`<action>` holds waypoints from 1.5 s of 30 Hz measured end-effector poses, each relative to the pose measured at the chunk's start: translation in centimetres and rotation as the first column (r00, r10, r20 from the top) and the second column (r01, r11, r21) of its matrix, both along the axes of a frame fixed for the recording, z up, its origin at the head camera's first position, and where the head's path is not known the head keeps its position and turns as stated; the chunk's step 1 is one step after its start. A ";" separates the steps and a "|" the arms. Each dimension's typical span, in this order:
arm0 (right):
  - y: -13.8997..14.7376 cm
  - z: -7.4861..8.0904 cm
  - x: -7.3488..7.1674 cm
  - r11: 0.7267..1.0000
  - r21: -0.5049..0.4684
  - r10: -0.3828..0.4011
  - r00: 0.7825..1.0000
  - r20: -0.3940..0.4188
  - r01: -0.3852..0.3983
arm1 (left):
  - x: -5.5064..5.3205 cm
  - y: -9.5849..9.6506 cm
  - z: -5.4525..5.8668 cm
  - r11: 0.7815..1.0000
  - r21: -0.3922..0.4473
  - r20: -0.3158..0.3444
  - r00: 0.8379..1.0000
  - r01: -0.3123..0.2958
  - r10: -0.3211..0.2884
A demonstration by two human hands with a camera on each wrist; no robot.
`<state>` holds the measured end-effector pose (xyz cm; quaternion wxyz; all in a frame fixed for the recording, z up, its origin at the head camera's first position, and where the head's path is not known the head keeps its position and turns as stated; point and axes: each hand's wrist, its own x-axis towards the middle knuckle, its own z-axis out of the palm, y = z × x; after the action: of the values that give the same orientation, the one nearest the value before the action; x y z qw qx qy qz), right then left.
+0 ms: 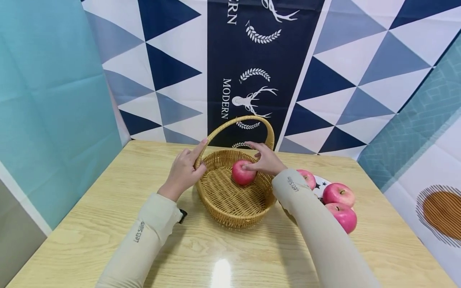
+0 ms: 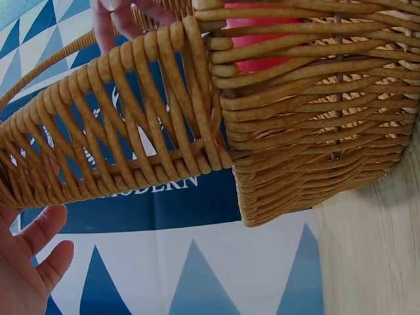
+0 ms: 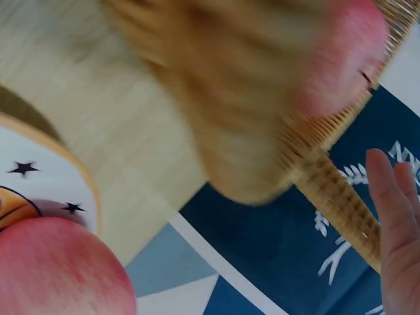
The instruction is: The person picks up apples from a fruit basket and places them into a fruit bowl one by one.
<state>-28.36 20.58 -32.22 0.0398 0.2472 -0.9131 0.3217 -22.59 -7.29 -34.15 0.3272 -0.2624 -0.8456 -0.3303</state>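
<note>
A round wicker basket (image 1: 235, 218) with a tall arched handle (image 1: 248, 118) stands on the table. One red apple (image 1: 242, 175) lies inside it, toward the back right. My left hand (image 1: 184, 168) grips the left side of the handle; the left wrist view shows its thumb side against the woven band, with skin glimpsed through the weave. Over the right part of the basket is my right hand (image 1: 268, 161), fingers extended and spread above the apple. The right wrist view shows that hand (image 3: 400, 236) with straight fingers, apart from the apple (image 3: 348, 62).
Right of the basket, a white plate (image 1: 321, 182) with star prints holds several red apples (image 1: 338, 195), partly hidden by my right sleeve. A patterned cloth (image 1: 176, 72) hangs behind the wooden table (image 1: 90, 224).
</note>
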 end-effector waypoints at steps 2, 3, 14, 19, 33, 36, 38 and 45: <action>0.0 0.6 -0.1 1.000 -0.007 -0.009 1.000 -0.001 0.009 | 0.0 0.0 0.0 1.000 0.001 0.007 1.000 -0.003 0.003; 0.0 0.8 -0.2 1.000 -0.003 -0.015 1.000 -0.003 0.015 | 0.0 0.0 0.0 1.000 0.002 0.008 1.000 -0.003 0.003; -2.2 2.2 -1.0 0.954 -0.117 -0.199 0.874 0.444 0.277 | 0.0 -0.1 0.2 1.000 -0.003 0.013 1.000 -0.009 0.009; -3.0 1.4 -1.0 0.948 -0.013 -0.284 0.862 0.419 0.318 | -0.1 -0.2 0.0 1.000 -0.007 0.016 1.000 -0.013 0.013; -4.7 -2.1 -1.6 0.943 0.111 -0.331 0.848 0.414 0.313 | -0.2 0.0 0.0 1.000 -0.015 0.004 1.000 -0.007 0.007; -4.6 -2.5 -1.9 0.937 0.133 -0.348 0.848 0.399 0.322 | -0.2 0.0 0.1 1.000 -0.014 0.015 1.000 -0.007 0.007; -4.5 -2.7 -2.1 0.937 0.138 -0.349 0.847 0.400 0.321 | -0.1 0.0 0.1 1.000 -0.010 0.017 1.000 -0.006 0.006; -4.2 -4.2 -3.0 0.948 0.113 -0.318 0.860 0.400 0.298 | -0.2 -0.1 0.1 1.000 -0.003 0.021 1.000 -0.010 0.010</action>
<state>-31.40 16.40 -36.41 -0.1090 0.0253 -0.9358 0.3342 -22.75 -7.41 -34.07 0.3194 -0.2554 -0.8507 -0.3301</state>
